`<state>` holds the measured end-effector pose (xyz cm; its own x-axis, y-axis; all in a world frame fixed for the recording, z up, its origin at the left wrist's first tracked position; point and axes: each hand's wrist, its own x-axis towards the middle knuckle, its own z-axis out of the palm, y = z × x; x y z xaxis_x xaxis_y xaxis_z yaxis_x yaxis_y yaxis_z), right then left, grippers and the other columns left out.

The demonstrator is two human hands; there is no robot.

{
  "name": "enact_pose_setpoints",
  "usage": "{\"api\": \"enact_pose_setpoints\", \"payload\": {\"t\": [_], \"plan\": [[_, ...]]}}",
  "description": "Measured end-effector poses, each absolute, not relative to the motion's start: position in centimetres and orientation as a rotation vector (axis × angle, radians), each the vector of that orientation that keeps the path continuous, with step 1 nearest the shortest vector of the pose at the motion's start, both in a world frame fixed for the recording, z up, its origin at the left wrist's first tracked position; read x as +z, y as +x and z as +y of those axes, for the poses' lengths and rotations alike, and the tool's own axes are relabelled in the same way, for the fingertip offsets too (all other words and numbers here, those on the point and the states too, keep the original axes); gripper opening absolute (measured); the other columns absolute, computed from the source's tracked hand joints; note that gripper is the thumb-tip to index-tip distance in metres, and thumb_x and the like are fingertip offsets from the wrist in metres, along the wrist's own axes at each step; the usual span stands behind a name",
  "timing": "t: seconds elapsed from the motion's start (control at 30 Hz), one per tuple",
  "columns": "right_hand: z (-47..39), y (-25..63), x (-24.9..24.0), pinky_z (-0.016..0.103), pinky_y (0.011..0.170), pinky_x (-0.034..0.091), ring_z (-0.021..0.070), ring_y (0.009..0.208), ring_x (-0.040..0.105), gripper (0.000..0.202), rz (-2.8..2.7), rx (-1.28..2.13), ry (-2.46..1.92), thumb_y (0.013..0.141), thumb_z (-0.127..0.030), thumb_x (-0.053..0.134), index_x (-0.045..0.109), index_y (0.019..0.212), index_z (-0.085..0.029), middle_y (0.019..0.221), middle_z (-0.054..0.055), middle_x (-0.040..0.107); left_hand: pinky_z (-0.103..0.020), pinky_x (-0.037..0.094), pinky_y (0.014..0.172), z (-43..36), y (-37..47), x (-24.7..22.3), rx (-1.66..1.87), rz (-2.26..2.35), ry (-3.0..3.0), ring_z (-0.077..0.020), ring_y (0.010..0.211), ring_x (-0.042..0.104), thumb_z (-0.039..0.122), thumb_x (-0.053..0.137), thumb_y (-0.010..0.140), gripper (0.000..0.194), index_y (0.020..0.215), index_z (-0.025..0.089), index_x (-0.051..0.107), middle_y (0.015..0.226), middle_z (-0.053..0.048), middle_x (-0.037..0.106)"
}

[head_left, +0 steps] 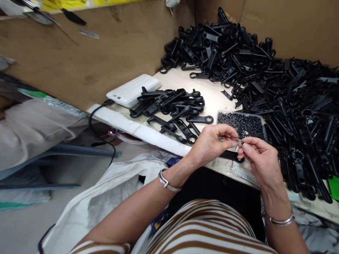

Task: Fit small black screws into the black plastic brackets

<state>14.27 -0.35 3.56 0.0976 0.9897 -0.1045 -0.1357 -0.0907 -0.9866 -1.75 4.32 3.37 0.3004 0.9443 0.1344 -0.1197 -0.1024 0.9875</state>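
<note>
My left hand (214,144) and my right hand (258,155) meet at the table's front edge, fingertips nearly touching. Each is closed in a pinch. Something tiny, partly dark, shows between the fingertips, too small to name. Just behind them sits a clear box (241,124) full of small dark pieces. A black part (233,156) lies on the edge beneath my hands, partly covered by them. To the left of my left hand is a small pile of black plastic handles (172,106).
A large heap of black plastic parts (233,53) covers the back and right of the table (212,95). A white power bank (134,90) with a black cable (91,123) lies at the left. Cardboard walls (291,28) stand behind. A green piece (334,187) is at far right.
</note>
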Motion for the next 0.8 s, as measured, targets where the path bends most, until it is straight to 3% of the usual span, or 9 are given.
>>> {"api": "enact_pose_setpoints", "payload": {"t": [0.3, 0.53, 0.8], "plan": [[-1.0, 14.6, 3.5, 0.023, 0.057, 0.055, 0.0104, 0.055, 0.062, 0.018, -0.990, 1.221, -1.233, 0.071, -0.028, 0.080, 0.072, 0.085, -0.020, 0.065, -0.001, 0.067, -0.022, 0.048, 0.066, 3.7, -1.5, 3.4, 1.107, 0.850, 1.246, -0.0099, 0.066, 0.060, 0.014, 0.075, 0.067, 0.009, 0.074, 0.014, 0.070, 0.070, 0.000, 0.068], [-1.9, 14.8, 3.2, 0.027, 0.061, 0.058, 0.0134, 0.063, 0.067, 0.016, -0.967, 1.105, -1.285, 0.072, -0.026, 0.080, 0.074, 0.085, -0.020, 0.077, 0.002, 0.073, -0.021, 0.047, 0.066, 3.2, -1.4, 3.1, 1.104, 0.835, 1.233, -0.0096, 0.067, 0.060, 0.015, 0.075, 0.068, 0.008, 0.074, 0.014, 0.070, 0.070, 0.000, 0.068], [-1.7, 14.2, 2.7, 0.026, 0.056, 0.053, 0.0106, 0.062, 0.060, 0.013, -0.981, 1.069, -1.220, 0.069, -0.025, 0.080, 0.072, 0.078, -0.021, 0.091, 0.002, 0.067, -0.022, 0.048, 0.067, 2.6, -0.9, 3.4, 1.109, 0.820, 1.179, -0.0103, 0.068, 0.060, 0.016, 0.077, 0.067, 0.009, 0.074, 0.014, 0.070, 0.071, 0.000, 0.068]]}}
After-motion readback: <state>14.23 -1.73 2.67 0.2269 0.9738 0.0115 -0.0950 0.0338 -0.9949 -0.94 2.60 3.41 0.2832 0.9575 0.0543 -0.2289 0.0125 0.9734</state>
